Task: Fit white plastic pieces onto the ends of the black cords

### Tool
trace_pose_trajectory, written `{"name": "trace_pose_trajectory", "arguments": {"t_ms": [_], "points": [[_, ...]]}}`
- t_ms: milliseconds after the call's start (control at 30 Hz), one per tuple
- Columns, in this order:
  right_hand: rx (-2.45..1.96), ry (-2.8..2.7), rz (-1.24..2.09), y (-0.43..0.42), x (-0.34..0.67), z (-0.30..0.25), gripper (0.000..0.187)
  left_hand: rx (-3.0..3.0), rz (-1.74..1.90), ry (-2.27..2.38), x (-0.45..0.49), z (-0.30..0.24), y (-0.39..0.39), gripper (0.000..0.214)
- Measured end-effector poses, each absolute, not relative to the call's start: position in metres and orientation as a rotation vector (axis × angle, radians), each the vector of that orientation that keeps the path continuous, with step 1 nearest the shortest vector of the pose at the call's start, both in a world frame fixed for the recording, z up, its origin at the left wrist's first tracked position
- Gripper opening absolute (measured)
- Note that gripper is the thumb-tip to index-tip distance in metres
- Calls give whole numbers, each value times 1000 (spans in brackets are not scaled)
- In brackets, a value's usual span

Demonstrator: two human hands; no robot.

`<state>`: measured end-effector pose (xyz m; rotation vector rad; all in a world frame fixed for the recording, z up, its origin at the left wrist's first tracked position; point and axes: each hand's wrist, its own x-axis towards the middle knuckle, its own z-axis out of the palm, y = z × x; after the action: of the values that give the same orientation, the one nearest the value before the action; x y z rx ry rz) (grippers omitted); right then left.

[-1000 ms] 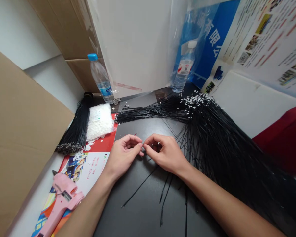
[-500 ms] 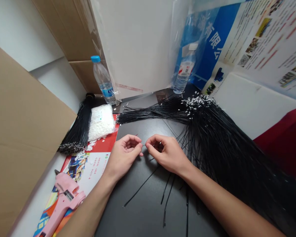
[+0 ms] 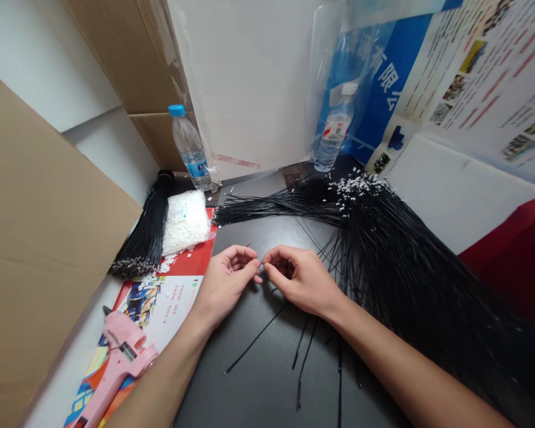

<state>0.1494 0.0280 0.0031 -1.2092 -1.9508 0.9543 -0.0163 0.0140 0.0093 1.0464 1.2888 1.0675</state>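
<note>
Left hand (image 3: 228, 284): fingers pinched on a thin strand (image 3: 261, 265), barely visible
Right hand (image 3: 301, 280): fingers likewise pinched on it
Thin strand: between the hands, above the worktop (image 3: 249, 392)
Black wires (image 3: 396, 255): heaped at right

- Head cam: worn on head, faces fwd + down.
- Near range: L hand (image 3: 225, 282), R hand (image 3: 303, 278) approx. ctr.
- Tabletop (image 3: 254, 380) below, white panel (image 3: 254, 77) beyond.
</note>
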Motion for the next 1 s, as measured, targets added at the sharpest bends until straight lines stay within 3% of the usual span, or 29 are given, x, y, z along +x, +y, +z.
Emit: {"name": "trace_pose_trajectory", "arguments": {"t_ms": [1000], "points": [[-1230,-1885,989,29,153,7,11,951,1023,1206,-24,3,15,37]]}}
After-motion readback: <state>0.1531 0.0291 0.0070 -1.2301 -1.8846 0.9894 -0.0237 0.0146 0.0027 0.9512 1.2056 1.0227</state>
